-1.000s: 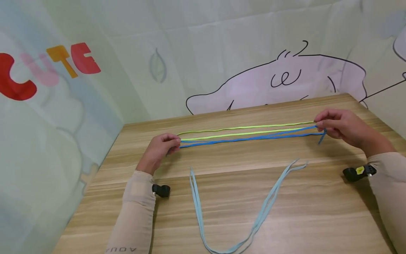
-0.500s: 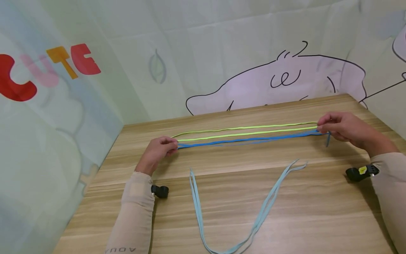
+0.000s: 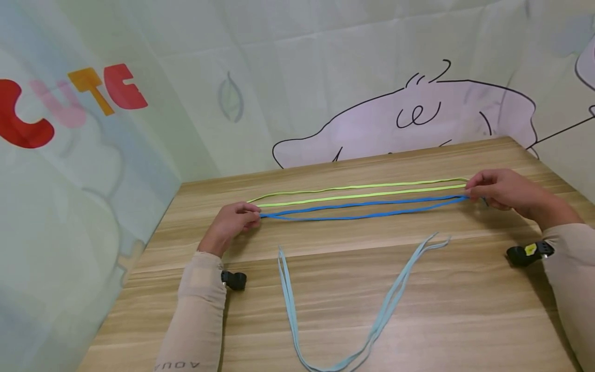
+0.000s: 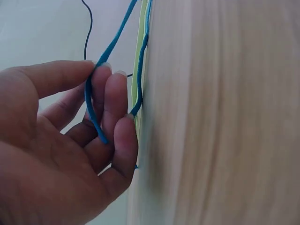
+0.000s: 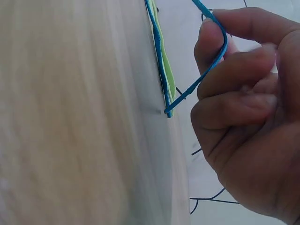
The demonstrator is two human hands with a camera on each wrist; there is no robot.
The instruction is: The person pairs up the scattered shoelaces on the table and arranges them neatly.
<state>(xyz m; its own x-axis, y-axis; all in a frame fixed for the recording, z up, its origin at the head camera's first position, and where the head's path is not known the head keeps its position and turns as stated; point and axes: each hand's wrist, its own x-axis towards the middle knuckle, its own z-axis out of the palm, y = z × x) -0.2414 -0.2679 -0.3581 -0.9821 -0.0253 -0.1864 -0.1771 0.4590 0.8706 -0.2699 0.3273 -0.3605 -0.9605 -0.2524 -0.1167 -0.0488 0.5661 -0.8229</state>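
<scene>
In the head view, a blue shoelace [image 3: 334, 219] stretches in two strands across the far part of the table, just in front of a yellow-green shoelace [image 3: 362, 196]. At its left end, my left hand [image 3: 231, 227] pinches one blue strand between thumb and forefinger. The left wrist view shows that blue lace's [image 4: 112, 44] short tail hanging over the fingers. My right hand [image 3: 513, 196] pinches the blue lace near its right end. In the right wrist view, the pinched blue lace [image 5: 190, 89] slants from the fingertips down to the table beside the other laces.
Nearer to me, a light blue shoelace [image 3: 386, 312] lies in a U shape on the wooden table [image 3: 446, 310]. A printed cloth backdrop [image 3: 307, 93] hangs behind the table and along its left side. Each wrist wears a small black camera [image 3: 234, 280].
The blue strands have come closer to me and spread apart, away from the yellow-green lace. My right hand has shifted slightly right and nearer; my left hand has moved slightly left.
</scene>
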